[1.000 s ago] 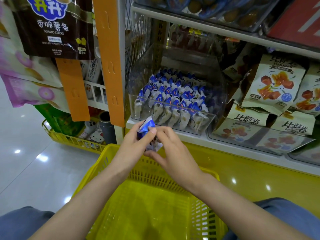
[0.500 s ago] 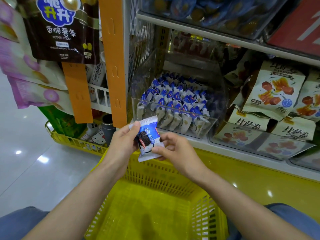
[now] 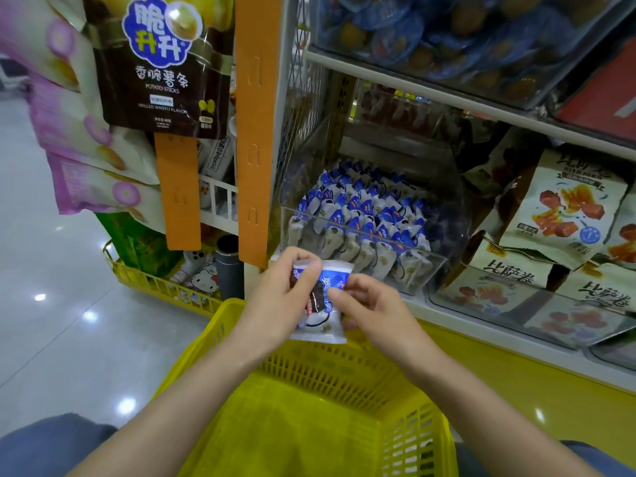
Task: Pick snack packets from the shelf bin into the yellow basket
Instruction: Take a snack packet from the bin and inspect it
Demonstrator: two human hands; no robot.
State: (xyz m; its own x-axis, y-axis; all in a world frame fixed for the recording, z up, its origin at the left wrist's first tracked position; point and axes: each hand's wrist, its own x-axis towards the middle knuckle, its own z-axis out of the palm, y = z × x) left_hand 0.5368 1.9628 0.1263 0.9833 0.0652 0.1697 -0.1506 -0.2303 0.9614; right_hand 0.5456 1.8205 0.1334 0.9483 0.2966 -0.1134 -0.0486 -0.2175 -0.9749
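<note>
The right hand (image 3: pixel 371 308) has closed in, pinching the snack packet (image 3: pixel 321 327) with the left hand (image 3: pixel 275 297), above the yellow basket (image 3: pixel 309 368).

Two hands (image 3: pixel 275 304) (image 3: pixel 375 313), one held packet (image 3: pixel 327 327), two orange strips (image 3: pixel 177 191) (image 3: pixel 256 132)

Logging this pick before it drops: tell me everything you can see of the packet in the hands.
The packet is a small, glossy plastic pillow wrapper, blue above and white below, with a dark cookie pictured at its middle and crimped seals at top and bottom. It stands roughly upright, printed face to the camera, above the far rim of the basket. The left hand pinches its upper left and the right hand its right edge.
</note>
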